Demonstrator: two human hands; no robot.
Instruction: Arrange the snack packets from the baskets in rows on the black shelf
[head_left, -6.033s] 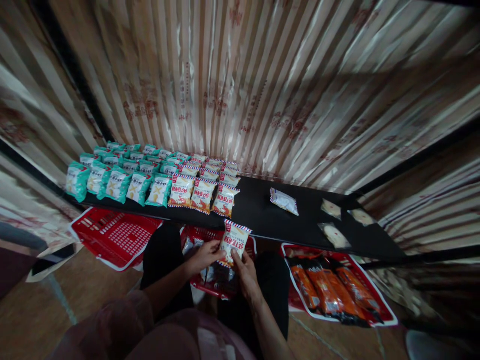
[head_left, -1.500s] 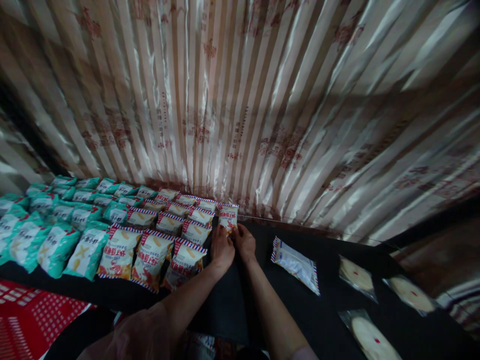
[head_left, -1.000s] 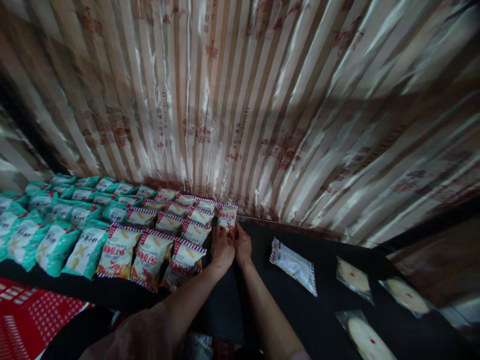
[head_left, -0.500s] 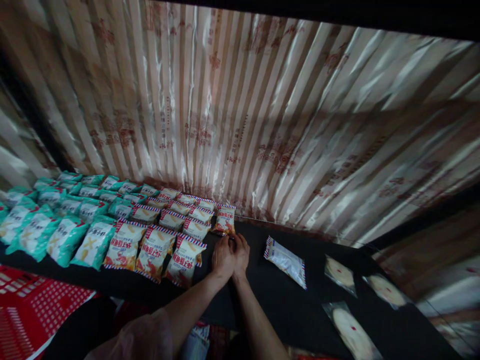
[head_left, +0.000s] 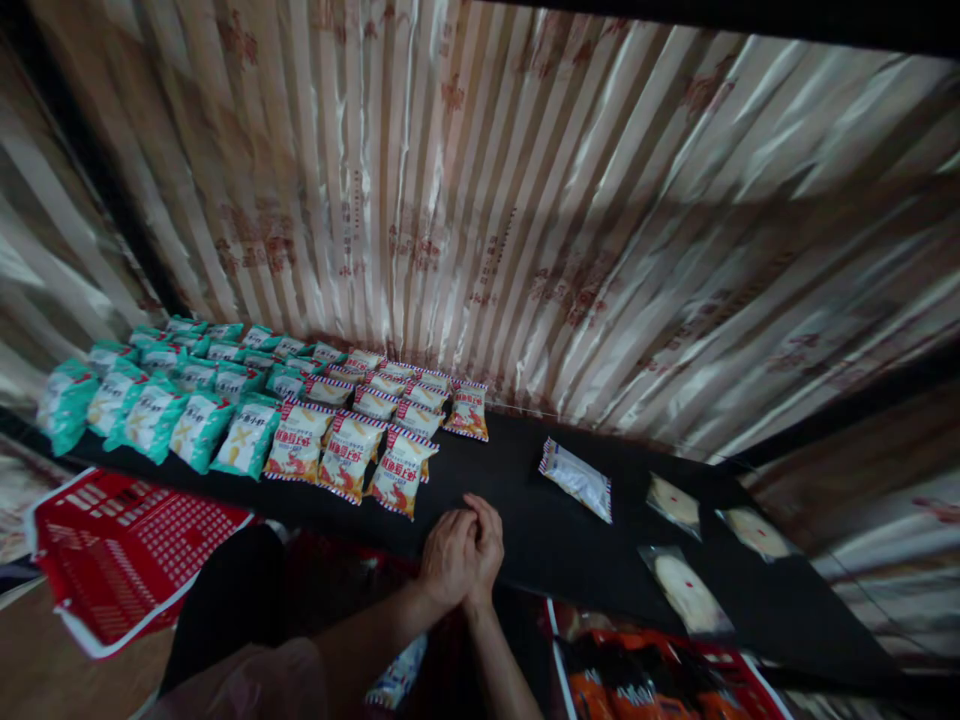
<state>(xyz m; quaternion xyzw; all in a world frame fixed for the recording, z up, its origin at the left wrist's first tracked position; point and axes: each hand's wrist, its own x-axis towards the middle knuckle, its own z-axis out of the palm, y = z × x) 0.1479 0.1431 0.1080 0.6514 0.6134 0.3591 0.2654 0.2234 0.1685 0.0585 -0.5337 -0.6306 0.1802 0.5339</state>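
Observation:
My left hand (head_left: 448, 556) and my right hand (head_left: 489, 550) are pressed together at the near edge of the black shelf (head_left: 517, 500). Their fingers are closed against each other, and no package shows in them. Left of them stands the nearest cream-and-orange snack bag (head_left: 401, 472), at the end of a front row of similar bags. Farther back, at the end of another row, leans a single snack bag (head_left: 468, 411). To the right, a silver-white snack bag (head_left: 577, 480) with striped ends lies flat, apart from my hands.
Rows of teal snack bags (head_left: 247, 437) fill the left of the shelf. Clear-wrapped round flat packets (head_left: 686, 592) lie at right. Below are a red basket (head_left: 135, 555), a crate of orange-and-black packages (head_left: 637, 680) and a blue-white package (head_left: 401, 672). Striped sheeting (head_left: 450, 200) hangs behind.
My joined hands have drawn back from the single snack bag towards the shelf's near edge. The view has tilted down, showing more of the red basket and the crate below.

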